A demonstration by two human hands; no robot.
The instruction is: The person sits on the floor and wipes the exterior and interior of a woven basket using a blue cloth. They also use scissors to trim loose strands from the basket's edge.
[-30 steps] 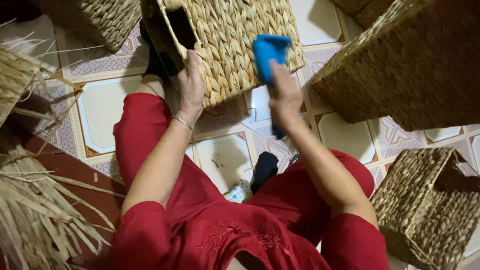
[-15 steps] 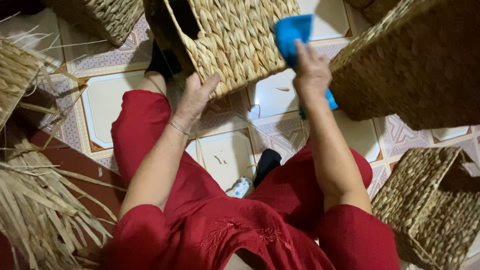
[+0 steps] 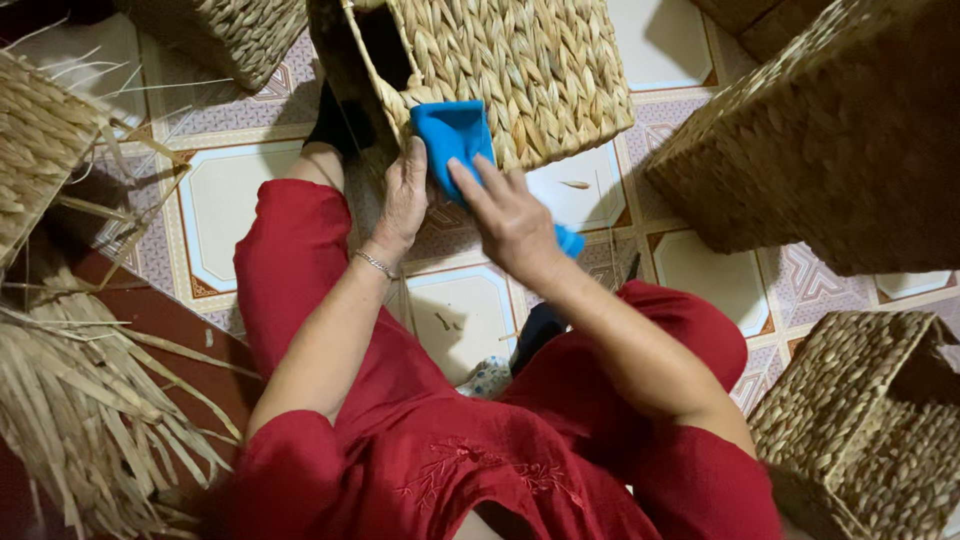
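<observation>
The right hand (image 3: 512, 222) held a blue cloth (image 3: 455, 135), its fingers closed around the cloth's lower part while the forefinger stretched up along it; a blue corner showed below the wrist. The cloth lay pressed against the near corner of a woven basket (image 3: 530, 70) tipped on its side, just beyond the fingertips. The left hand (image 3: 403, 195) rested against the same corner, fingers together and extended, touching the weave and the cloth's left edge; it gripped nothing that could be seen.

Around the fingers, more woven baskets crowded in: a large one (image 3: 840, 140) off to the right of the right hand, another (image 3: 870, 420) well below it near the right knee, and one (image 3: 225, 35) beyond the left hand's fingertips. Loose dried straw (image 3: 90, 400) lay well to the left of the left hand, beside a further woven piece (image 3: 40, 150). A patterned tile floor (image 3: 240, 220) showed beneath both hands, and the red trousers (image 3: 300, 280) lay under the forearms. A thin bracelet (image 3: 375, 263) sat on the left wrist.

Half a second before, the cloth had been at the basket's right edge, with the two hands well apart; now the right hand had carried it across to the near corner, and the hands were almost touching.
</observation>
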